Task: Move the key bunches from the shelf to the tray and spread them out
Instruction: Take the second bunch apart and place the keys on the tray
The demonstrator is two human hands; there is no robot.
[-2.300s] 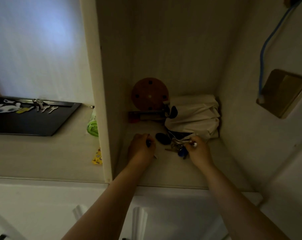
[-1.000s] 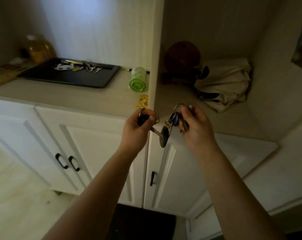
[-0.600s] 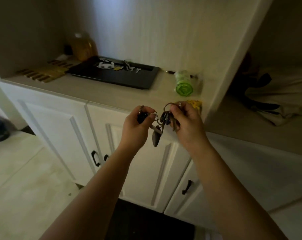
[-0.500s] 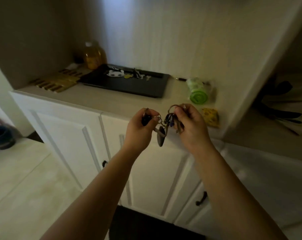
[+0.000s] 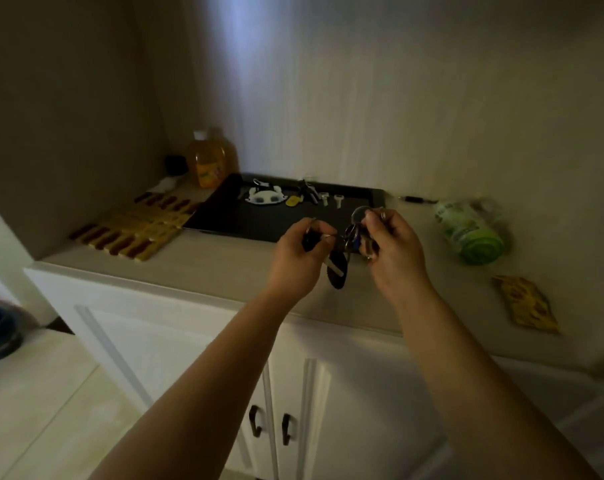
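A bunch of keys with rings, a blue tag and a dark oval fob hangs between both hands above the counter's front part. My left hand pinches its left end, a small dark fob and ring. My right hand grips the rings on its right end. Just beyond lies the black tray, with a white panda charm, a yellow tag and several keys spread along its far edge.
An orange bottle stands at the back left, by a yellow and brown slatted mat. A green tub lies on its side at right, near a yellow packet. White cabinet doors hang below the counter.
Both hands have carried the key bunch out of the shelf compartment and leftward to just in front of the tray. The view has swung left; the shelf is out of sight.
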